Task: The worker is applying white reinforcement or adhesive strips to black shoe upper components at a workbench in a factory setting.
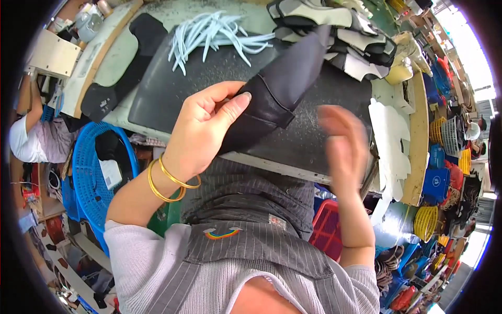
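My left hand [206, 123] pinches a black, pointed leather-like piece [285, 78] between thumb and fingers, holding it tilted above the bench. It looks like a shoe upper; a seam and a folded strip cross its middle, and its far tip is blurred. My right hand [345, 144] is raised to the right of the piece, apart from it. Motion smears its fingers, but they look spread from the thumb, with nothing visible in them. Beneath both hands is a worn black mat [157, 99]. A bundle of pale blue strips [212, 36] lies on its far part.
Grey-and-black cut pieces [361, 47] are stacked at the far right. A black curved piece [128, 73] lies at left, a white sheet [389, 146] at right. A blue basket [91, 172] stands left, a red crate [327, 222] below. Another person's arm [35, 102] shows far left.
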Demonstrator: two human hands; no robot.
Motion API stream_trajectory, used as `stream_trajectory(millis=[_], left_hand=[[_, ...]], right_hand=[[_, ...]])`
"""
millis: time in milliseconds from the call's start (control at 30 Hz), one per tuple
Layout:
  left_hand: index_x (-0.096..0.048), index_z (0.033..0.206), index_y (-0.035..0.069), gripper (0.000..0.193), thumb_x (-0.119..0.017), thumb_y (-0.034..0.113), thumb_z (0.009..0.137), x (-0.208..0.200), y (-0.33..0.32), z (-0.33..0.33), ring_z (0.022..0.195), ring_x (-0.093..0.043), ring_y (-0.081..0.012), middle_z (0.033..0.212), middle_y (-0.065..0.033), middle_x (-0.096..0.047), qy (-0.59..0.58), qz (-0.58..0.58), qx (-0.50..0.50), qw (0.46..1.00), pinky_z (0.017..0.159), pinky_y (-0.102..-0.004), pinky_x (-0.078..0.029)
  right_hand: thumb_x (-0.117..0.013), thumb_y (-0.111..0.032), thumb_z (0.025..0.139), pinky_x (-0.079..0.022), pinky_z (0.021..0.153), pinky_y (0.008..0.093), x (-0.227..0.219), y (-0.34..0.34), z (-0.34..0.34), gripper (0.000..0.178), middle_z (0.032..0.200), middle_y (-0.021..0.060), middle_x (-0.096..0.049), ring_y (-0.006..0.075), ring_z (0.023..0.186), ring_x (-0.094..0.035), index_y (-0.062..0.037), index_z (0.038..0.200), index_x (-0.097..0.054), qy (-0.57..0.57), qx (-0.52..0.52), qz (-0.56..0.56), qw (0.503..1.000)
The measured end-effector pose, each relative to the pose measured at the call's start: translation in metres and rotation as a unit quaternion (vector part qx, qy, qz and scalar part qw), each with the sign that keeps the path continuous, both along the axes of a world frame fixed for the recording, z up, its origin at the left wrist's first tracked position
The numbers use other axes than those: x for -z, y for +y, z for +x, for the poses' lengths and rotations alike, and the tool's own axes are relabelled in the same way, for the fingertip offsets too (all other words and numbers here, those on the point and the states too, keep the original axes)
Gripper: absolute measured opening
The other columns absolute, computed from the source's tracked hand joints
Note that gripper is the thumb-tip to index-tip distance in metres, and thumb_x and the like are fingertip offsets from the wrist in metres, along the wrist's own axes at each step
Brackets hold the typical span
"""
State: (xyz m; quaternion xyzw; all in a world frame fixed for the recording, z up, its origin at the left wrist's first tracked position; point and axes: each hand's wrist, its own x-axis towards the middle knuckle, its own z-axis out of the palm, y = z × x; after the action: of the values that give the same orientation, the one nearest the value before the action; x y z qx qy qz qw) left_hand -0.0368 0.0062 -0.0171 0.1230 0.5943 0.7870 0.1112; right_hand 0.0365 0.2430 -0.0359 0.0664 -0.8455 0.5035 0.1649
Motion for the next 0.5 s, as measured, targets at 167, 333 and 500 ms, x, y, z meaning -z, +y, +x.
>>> stream_trajectory(millis=[167, 333, 500], left_hand=[[-0.066, 0.108, -0.001, 0.017, -0.058, 0.010, 0.097, 0.004, -0.022, 0.002, 0.089, -0.066, -0.0120, 0.098, -0.0056, -0.070, -0.212, 0.127, 0.019, 0.969, 0.080, -0.0260, -0.054], [-0.066, 0.104, 0.003, 0.013, -0.061, 0.012, 0.096, 0.021, -0.043, 0.024, 0.086, -0.066, -0.0104, 0.097, -0.0016, -0.069, -0.227, 0.261, 0.139, 0.928, 0.079, -0.0264, -0.054], [-0.069, 0.096, 0.001, 0.009, -0.066, 0.009, 0.092, -0.011, -0.093, -0.002, 0.080, -0.060, -0.0074, 0.086, -0.0002, -0.067, 0.044, -0.051, -0.085, 0.994, 0.076, -0.0225, -0.048]], right_hand=[[-0.064, -0.005, 0.093, -0.046, 0.097, 0.0293, 0.003, -0.075, -0.041, 0.034, 0.118, 0.0071, -0.064, 0.0130, 0.106, -0.060, 0.0000, 0.125, -0.055, -0.151, -0.169, -0.492, 0.841], [-0.080, -0.016, 0.079, -0.049, 0.096, 0.0421, 0.031, -0.083, -0.042, 0.053, 0.119, 0.0082, -0.066, 0.0240, 0.109, -0.063, -0.0045, 0.126, -0.058, -0.273, -0.372, -0.638, 0.617], [-0.063, -0.019, 0.094, -0.053, 0.086, 0.0361, 0.025, -0.109, -0.059, 0.029, 0.104, 0.0087, -0.067, 0.0204, 0.095, -0.065, -0.0018, 0.118, -0.061, -0.281, -0.215, -0.523, 0.775]])
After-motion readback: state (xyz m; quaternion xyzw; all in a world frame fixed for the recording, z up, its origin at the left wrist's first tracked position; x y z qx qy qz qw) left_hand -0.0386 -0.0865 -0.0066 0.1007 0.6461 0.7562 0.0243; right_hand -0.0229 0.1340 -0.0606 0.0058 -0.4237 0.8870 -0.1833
